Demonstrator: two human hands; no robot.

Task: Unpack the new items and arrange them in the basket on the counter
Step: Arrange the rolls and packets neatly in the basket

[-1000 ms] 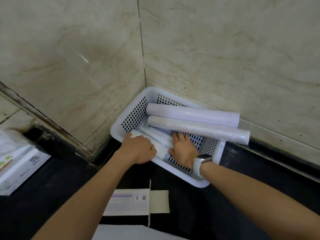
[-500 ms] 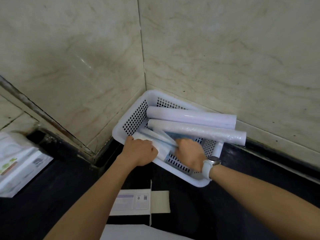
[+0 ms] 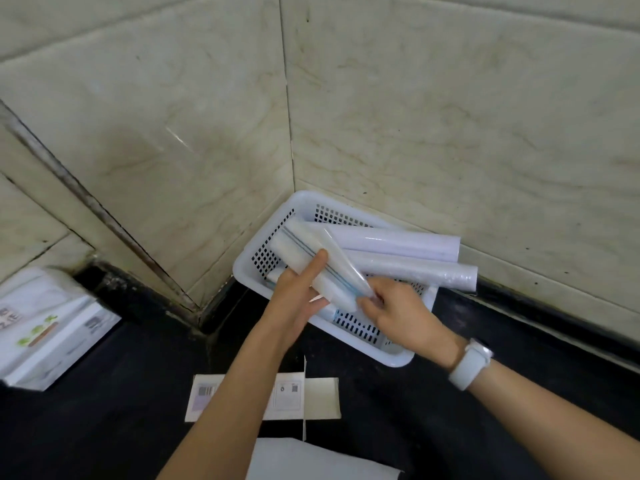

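A white perforated plastic basket (image 3: 252,268) sits in the wall corner on the black counter. Two long white rolls lie across it: a smooth one (image 3: 398,241) at the back and a plastic-wrapped one (image 3: 419,271) in front of it, both sticking out over the right rim. I hold a wrapped pack of rolls with a blue stripe (image 3: 308,254) above the basket, tilted up to the left. My left hand (image 3: 298,292) supports it from below, index finger along it. My right hand (image 3: 398,311) pinches its lower right end.
An open white cardboard box (image 3: 311,396) with labels lies on the counter near me, under my left forearm. A white sheet or bag (image 3: 318,462) is at the bottom edge. A white printed package (image 3: 45,327) rests at the far left. Tiled walls close in behind the basket.
Both hands were pressed down inside the basket; now they have lifted the striped pack out of the basket's front and raised it, tilted, above the rim.
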